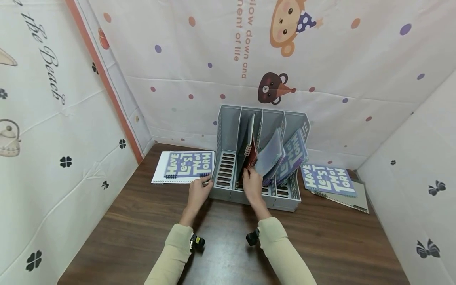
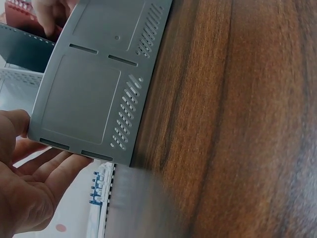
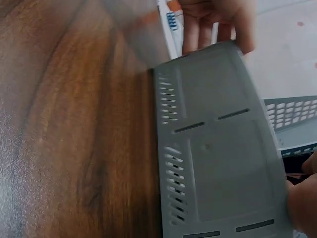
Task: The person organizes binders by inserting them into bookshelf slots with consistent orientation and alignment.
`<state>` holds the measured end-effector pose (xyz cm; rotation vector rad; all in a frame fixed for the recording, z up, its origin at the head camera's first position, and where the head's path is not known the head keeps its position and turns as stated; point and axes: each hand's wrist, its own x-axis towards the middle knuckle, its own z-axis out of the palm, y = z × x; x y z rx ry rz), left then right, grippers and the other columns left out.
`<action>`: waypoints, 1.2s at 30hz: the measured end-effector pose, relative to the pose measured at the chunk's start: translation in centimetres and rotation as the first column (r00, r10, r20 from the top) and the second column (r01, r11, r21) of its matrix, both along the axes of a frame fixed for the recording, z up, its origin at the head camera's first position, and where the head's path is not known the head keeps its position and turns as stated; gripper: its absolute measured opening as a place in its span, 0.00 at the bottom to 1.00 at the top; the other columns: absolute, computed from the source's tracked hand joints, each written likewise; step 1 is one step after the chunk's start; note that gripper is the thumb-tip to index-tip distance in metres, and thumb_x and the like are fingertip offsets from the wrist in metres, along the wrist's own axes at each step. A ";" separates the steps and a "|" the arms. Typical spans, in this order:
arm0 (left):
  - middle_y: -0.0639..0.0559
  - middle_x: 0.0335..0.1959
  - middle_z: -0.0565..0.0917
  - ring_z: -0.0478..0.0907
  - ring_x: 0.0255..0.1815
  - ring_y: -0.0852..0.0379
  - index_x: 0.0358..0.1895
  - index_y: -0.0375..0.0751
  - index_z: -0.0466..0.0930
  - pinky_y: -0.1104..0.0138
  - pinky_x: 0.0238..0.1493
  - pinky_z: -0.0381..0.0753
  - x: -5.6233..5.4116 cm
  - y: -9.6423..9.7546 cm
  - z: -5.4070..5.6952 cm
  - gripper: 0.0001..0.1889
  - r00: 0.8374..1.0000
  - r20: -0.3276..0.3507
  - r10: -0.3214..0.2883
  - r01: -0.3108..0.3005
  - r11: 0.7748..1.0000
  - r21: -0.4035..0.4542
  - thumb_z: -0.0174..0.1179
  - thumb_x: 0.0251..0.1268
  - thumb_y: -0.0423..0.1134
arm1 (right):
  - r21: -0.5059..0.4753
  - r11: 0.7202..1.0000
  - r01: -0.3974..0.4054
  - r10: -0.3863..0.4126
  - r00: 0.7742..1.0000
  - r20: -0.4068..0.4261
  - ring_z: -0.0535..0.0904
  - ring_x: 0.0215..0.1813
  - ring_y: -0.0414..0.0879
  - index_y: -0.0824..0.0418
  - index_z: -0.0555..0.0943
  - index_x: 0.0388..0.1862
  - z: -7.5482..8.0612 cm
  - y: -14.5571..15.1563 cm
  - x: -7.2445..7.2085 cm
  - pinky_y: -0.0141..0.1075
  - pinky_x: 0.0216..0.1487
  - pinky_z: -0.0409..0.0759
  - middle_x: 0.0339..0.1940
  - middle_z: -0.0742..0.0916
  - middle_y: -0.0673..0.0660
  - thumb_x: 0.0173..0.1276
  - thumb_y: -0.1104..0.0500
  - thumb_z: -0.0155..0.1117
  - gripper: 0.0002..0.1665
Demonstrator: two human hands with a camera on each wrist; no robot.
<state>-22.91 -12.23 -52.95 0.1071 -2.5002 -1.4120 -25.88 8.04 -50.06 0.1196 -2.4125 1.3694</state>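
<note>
A grey desktop file rack with upright compartments stands against the back wall. My left hand grips its front left corner; in the left wrist view the thumb and fingers lie on either side of the rack's end. The right hand reaches into the second compartment from the left and pinches the lower front edge of a red spiral notebook, its fingertips partly hidden. Beside that stands a dark notebook. A pale-covered notebook and a blue lettered notebook lean in the two right compartments.
Left of the rack, a blue lettered notebook lies on a larger white one. On the right, another blue notebook overlaps a grey-beige one. Printed cloth walls border the dark wooden table.
</note>
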 end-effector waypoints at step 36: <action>0.38 0.49 0.87 0.85 0.35 0.59 0.54 0.38 0.87 0.67 0.28 0.77 0.4 0.1 -0.8 0.15 0.999 -0.037 0.018 -0.018 1.000 -0.006 0.65 0.66 0.35 | 0.066 0.996 0.062 -0.067 0.995 0.070 0.80 0.28 0.62 0.76 0.78 0.61 -1.5 -1.4 -1.5 0.49 0.27 0.73 0.37 0.87 0.74 0.71 0.73 0.50 0.22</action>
